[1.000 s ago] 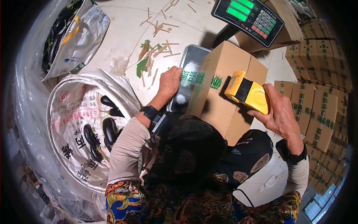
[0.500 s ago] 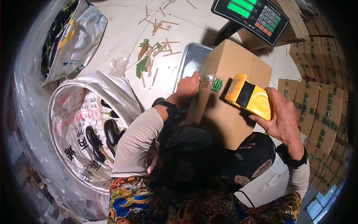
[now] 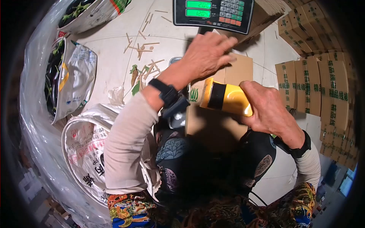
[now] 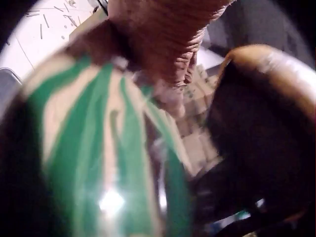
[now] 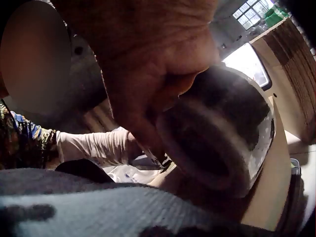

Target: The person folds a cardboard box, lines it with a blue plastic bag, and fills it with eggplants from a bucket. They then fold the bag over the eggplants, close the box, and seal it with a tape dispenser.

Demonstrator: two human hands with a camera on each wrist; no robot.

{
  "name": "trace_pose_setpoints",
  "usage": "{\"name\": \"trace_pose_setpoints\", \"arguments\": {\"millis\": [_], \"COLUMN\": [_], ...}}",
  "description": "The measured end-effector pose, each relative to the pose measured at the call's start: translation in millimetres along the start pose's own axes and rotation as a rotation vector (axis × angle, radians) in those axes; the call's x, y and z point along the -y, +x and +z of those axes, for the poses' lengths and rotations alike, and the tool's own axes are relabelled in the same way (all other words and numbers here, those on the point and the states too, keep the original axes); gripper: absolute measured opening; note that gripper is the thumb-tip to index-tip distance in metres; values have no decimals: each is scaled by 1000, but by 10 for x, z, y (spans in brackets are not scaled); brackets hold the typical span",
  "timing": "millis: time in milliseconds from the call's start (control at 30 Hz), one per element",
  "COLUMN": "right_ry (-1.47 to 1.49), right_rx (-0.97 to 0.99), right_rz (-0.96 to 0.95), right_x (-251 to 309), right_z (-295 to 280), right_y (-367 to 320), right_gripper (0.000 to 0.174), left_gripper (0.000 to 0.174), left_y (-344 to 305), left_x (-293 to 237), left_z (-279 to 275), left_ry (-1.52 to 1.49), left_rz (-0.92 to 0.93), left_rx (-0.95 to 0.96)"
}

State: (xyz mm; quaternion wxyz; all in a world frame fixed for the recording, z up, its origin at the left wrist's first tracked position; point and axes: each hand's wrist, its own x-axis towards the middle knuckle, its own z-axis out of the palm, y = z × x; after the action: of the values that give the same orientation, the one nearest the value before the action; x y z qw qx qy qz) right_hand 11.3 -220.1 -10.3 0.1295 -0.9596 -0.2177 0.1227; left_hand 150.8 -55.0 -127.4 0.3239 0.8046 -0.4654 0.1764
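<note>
The right hand (image 3: 268, 110) grips the yellow tape dispenser (image 3: 228, 99) at its right end, above the cardboard box (image 3: 213, 127). In the right wrist view the same hand (image 5: 158, 64) curls round the dispenser, whose tape roll (image 5: 217, 133) faces the camera. Over the far part of the box is the left hand (image 3: 209, 53), fingers spread and holding nothing visible; whether it touches the cardboard I cannot tell. A green print (image 3: 194, 94) shows at the box's left, and large green stripes (image 4: 98, 143) fill the left wrist view, close to the left hand (image 4: 158, 39).
A scale display (image 3: 213, 15) stands beyond the box. Printed cartons (image 3: 334, 91) are stacked at the right. At the left are a round white sack-lined container (image 3: 85, 152) and a bag of eggplants (image 3: 78, 76). Thin sticks (image 3: 140, 49) and leaves litter the floor.
The left hand has moved from the box's left side up and over its far part, its fingers now spread. The right hand still grips the dispenser. The head view has shifted.
</note>
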Motion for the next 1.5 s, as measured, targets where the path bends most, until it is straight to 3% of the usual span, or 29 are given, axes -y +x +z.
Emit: {"name": "trace_pose_setpoints", "arguments": {"millis": [100,133,267,300,367,433,467,500,600,667,833,967,1033,1100,1167,1267,1400,1500], "right_ry": [61,109,93,-1,-28,-14,31,70,-14,117,53,85,48,111,85,162,164,251], "right_rx": [-27,-46,-76,-46,-156,-115,-173,-230,-172,-155,-307,-192,-168,-134,-62,-36,-82,-145], "right_rz": [-11,-22,-66,-34,-143,-135,-202,-268,-235,-325,-327,-222,-152,-133,-15,101,182,191], "right_x": [-64,-82,-109,-118,-213,-258,-308,-352,-331,-421,-549,-674,-734,-939,-1137,-1313,-1677,-1766], "right_z": [2,-9,46,38,120,130,162,184,149,44,344,217,178,188,256,350,584,886], "right_y": [-35,-41,-39,-5,-36,-53,-50,-67,-79,-70,-87,-224,-291,-428,-595,-821,-1105,-1134], "right_gripper": [49,48,46,47,47,47,47,47,47,39,48,50,54,52,50,51,52,50], "left_gripper": [48,50,34,30,41,41,35,35,33,33,32,33,38,32,28,24,22,23], "left_y": [169,170,207,166,162,250,243,266,253,243,248,269,158,148,123,149,142,192], "left_x": [-82,-7,-37,35,71,-107,-109,-152,-132,-125,-74,-32,168,197,252,223,243,200], "left_z": [205,325,311,416,498,307,306,292,312,334,395,404,547,563,592,604,577,563], "left_ry": [87,100,37,140,130,-10,-1,-10,6,13,45,65,196,220,218,238,202,131], "left_rz": [-131,-39,-91,39,-26,-172,-59,-95,-58,-61,-48,-118,-7,32,238,55,147,48], "left_rx": [502,454,475,383,345,477,377,417,419,421,446,485,452,456,360,458,402,425]}}
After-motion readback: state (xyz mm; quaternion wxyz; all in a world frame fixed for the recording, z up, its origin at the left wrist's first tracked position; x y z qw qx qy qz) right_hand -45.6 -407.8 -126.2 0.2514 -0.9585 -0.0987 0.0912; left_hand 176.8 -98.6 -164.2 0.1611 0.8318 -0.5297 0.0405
